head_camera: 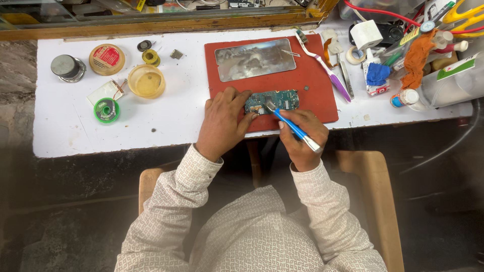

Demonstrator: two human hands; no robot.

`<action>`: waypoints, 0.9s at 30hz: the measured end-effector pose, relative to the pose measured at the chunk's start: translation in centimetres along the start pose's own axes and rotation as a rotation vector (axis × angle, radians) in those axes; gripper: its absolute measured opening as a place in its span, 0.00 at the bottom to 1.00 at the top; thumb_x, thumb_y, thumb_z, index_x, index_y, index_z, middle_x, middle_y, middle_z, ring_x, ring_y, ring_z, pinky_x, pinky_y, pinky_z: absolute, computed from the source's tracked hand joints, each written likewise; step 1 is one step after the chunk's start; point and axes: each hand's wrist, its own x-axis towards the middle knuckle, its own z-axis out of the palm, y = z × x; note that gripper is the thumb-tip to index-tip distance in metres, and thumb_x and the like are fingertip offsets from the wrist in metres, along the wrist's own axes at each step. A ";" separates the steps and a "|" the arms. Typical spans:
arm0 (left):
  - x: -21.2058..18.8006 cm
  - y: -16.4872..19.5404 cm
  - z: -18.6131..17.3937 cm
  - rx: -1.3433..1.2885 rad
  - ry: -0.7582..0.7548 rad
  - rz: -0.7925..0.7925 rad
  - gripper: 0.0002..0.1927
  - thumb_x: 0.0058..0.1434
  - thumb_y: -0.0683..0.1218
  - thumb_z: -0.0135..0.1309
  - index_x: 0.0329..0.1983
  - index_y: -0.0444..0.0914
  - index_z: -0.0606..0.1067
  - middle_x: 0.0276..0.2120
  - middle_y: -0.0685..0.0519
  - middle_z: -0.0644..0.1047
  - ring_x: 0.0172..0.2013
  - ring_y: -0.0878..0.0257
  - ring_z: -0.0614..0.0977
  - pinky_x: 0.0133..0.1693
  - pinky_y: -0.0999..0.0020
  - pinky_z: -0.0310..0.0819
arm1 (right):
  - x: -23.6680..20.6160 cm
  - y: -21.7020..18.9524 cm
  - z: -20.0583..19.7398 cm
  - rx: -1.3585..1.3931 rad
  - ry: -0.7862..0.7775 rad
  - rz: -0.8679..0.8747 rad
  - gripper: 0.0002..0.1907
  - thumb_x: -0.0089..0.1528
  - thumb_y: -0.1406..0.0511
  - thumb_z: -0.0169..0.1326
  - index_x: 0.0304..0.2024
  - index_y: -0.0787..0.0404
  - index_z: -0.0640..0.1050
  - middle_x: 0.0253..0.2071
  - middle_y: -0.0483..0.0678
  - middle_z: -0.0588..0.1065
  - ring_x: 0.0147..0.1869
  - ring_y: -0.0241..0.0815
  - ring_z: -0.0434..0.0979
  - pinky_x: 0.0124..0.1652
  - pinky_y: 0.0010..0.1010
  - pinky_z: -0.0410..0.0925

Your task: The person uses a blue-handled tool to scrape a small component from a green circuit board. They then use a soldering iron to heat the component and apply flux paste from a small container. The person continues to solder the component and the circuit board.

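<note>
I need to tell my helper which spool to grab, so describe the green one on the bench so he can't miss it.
Start at the white table and look to its left part, away from the red mat. The green spool lies flat just below and left of the round yellow dish. It is the only bright green ring there, larger than the small yellow spool.

White table (70, 136), red mat (317, 95), solder spool (106, 110), yellow dish (146, 81), toothbrush (325, 68)

Head-worn view — straight down, close over white bench (75, 131) and lap.

Green circuit board (272, 101) lies flat on red mat, blue-handled tool (292, 126) touching it.
</note>
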 end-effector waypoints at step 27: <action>-0.1 0.1 0.0 0.005 0.036 0.028 0.25 0.59 0.52 0.64 0.58 0.38 0.75 0.41 0.53 0.72 0.42 0.56 0.74 0.47 0.57 0.64 | 0.2 0.0 0.0 -0.040 -0.005 -0.087 0.09 0.58 0.73 0.60 0.42 0.66 0.82 0.39 0.51 0.81 0.38 0.39 0.78 0.37 0.26 0.70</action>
